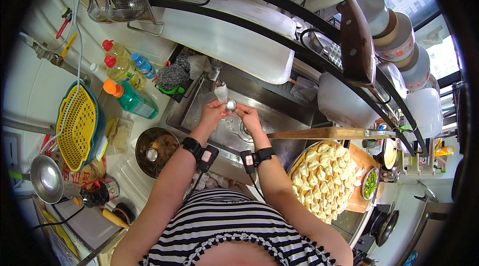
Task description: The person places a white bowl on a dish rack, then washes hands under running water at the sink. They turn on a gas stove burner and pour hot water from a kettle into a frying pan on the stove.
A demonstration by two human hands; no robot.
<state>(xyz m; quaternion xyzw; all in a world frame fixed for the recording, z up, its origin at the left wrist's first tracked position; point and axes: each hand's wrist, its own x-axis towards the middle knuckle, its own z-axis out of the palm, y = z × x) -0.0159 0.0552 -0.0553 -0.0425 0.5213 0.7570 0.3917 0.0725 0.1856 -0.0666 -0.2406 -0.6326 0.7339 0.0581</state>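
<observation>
Both my hands meet over the stainless steel sink (209,123), near the faucet (214,79). Between them is a small, shiny round metal piece (231,105). My left hand (212,111) grips it from the left side. The fingers of my right hand (247,113) hold it from the right. A whitish cover or filter sits on the faucet's end, just behind the piece. The sink drain (245,131) lies below my right hand, partly hidden by it. What exactly the piece is, I cannot tell.
A dark metal pot (144,153) stands left of the sink, near a green detergent bottle (136,103). To the right are a tray of dumplings (322,180) and a wooden board (318,133). A black dish rack (239,15) arches overhead, with a wooden-handled knife (357,45).
</observation>
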